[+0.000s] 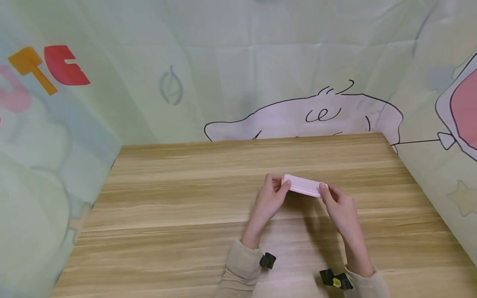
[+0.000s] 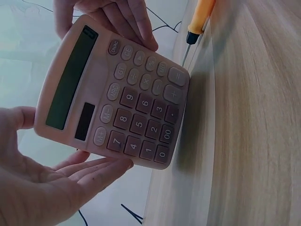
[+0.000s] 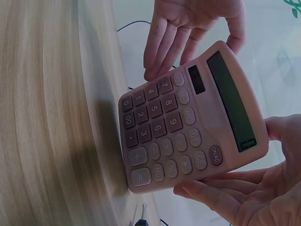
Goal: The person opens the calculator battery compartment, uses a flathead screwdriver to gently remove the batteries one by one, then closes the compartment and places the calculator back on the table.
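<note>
A pink calculator (image 1: 304, 186) is held between both hands above the wooden table, its upper edge toward the head camera. Its keys and dark display face the wrist cameras; a digit shows at the end of the display (image 3: 230, 99). My left hand (image 1: 271, 198) grips the left side, thumb on the top edge and fingers along the side. The right side is gripped by my right hand (image 1: 340, 209) in the same way. In the left wrist view the lower edge of the calculator (image 2: 136, 108) stands close to the table; whether it touches is unclear.
An orange-handled tool (image 2: 201, 21) with a thin metal shaft, like a screwdriver, shows beyond the calculator in the left wrist view. The wood-grain table (image 1: 167, 215) meets a printed cloth backdrop (image 1: 223, 74) at its back and sides. Black wrist cameras (image 1: 267, 260) sit at both cuffs.
</note>
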Tool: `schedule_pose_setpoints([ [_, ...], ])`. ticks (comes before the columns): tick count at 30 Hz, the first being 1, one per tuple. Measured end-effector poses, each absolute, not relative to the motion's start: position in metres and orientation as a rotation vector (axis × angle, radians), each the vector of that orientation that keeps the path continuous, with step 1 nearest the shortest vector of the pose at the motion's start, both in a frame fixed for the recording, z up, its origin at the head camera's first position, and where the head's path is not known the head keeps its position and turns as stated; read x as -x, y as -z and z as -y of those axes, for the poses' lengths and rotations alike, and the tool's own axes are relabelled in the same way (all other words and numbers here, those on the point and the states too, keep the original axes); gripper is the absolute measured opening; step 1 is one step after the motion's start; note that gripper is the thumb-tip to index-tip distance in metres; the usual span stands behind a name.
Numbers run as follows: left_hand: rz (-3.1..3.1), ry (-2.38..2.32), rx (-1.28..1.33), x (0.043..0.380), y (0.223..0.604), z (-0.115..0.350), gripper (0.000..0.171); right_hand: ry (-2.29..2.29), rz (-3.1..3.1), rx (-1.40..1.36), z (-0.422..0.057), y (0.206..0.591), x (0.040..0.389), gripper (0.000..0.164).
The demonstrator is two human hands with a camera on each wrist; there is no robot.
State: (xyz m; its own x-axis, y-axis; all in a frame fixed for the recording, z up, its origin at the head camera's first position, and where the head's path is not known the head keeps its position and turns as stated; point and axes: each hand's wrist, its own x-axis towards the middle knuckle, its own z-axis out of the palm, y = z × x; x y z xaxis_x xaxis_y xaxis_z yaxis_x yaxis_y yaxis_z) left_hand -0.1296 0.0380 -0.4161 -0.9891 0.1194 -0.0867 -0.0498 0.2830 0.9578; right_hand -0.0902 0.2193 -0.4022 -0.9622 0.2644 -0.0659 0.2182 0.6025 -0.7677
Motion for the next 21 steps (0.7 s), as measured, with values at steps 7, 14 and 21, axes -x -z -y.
schedule_pose_setpoints([
  [7,-2.404,-1.804,-0.108,0.1318,0.4186,-0.0403,0.044,-1.303,2.774,0.402,-0.2201,0.4018,0.0889,0.062],
  [14,-2.422,-1.760,-0.136,0.1314,0.4195,-0.0404,0.053,-1.278,2.803,0.376,-0.2196,0.4011,0.0887,0.062],
  [21,-2.441,-1.734,-0.133,0.1311,0.4211,-0.0412,0.053,-1.264,2.809,0.357,-0.2199,0.4023,0.0895,0.060],
])
